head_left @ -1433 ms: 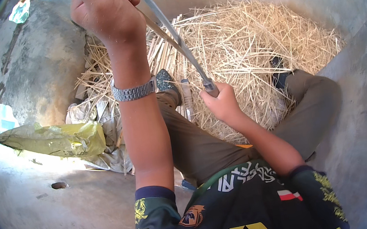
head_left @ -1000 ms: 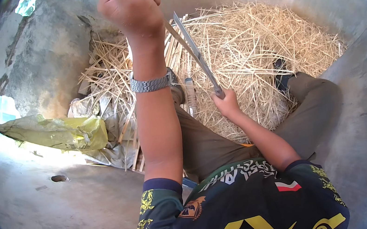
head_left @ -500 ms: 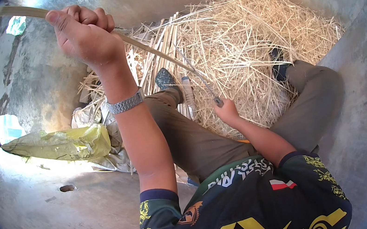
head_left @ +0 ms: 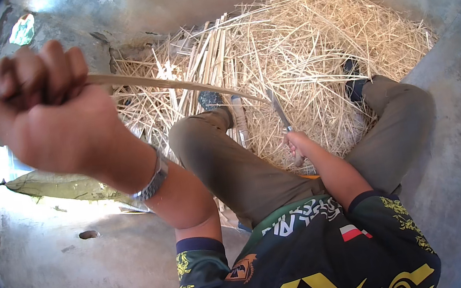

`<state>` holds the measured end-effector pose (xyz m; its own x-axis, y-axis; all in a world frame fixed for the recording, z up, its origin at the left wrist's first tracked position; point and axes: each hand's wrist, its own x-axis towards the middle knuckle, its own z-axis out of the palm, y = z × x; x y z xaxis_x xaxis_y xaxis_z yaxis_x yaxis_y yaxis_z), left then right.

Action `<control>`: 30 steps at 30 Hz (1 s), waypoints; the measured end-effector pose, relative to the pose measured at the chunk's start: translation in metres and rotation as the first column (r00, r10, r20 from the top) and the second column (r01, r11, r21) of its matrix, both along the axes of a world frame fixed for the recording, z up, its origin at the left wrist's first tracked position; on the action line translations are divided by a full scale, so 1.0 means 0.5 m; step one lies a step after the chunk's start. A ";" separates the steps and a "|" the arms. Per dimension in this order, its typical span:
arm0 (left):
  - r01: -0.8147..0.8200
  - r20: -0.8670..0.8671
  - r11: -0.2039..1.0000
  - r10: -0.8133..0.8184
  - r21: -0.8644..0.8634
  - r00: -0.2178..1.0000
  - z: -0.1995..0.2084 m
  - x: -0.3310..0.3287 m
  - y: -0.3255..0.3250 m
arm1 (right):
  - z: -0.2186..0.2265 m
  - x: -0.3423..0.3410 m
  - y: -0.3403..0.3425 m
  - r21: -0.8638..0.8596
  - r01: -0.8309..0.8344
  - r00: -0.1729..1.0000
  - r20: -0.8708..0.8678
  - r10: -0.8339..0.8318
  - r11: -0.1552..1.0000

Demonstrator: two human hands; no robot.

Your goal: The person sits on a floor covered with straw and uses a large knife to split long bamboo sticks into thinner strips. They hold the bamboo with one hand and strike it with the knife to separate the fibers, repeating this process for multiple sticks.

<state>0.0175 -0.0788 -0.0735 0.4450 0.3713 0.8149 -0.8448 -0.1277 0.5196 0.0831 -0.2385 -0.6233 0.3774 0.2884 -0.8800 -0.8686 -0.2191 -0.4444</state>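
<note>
Swung outward to the left and lower since the earlier frame, the left hand [head_left: 59, 118] had brought the strip [head_left: 163, 81] to a flatter slant, while the knife [head_left: 277, 105] had its tip drawn closer to the person. That hand was a fist wrapped around the pale, narrow strip, which crossed the view above the left shoe [head_left: 210, 102] and ended just beside the blade's tip; whether the two touched could not be told. The right hand [head_left: 299, 143] was curled around the knife's handle, low between the spread knees, blade pointing forward.

Around and beyond the feet spread a large heap [head_left: 323, 51] of thin, straw-coloured shavings. Longer, straighter slats [head_left: 216, 51] lay side by side past the left shoe.

Judging by the heap, a good deal of shaving seemed already done. The gripped strip appeared to be partway through, with the blade close to its end. Whether the slats were finished or waiting was unclear, so how much was left could not be counted.
</note>
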 end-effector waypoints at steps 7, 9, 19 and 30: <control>-0.200 0.050 0.978 0.203 -0.065 0.978 -0.048 0.039 -0.009 | 0.086 0.011 0.033 -0.163 0.013 0.888 0.456 0.063 0.987; -0.194 0.048 0.975 0.200 -0.107 0.979 -0.089 0.065 0.008 | 0.122 0.024 0.054 -0.043 0.047 0.825 0.565 -0.014 0.998; 0.144 -0.101 0.988 -0.148 -0.051 0.984 -0.098 0.074 0.003 | 0.488 -0.028 0.050 0.147 -0.265 0.506 0.862 0.007 0.953; 0.243 -0.071 0.967 -0.238 0.077 0.969 -0.108 0.141 0.055 | 0.503 -0.066 0.053 0.243 -0.261 0.523 0.849 -0.075 0.934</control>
<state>0.0879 -0.0510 -0.1274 0.5625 0.1782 0.8074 -0.8232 0.0302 0.5669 0.0500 -0.2118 -0.3719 0.8364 0.5476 -0.0224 -0.0364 0.0148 -0.9992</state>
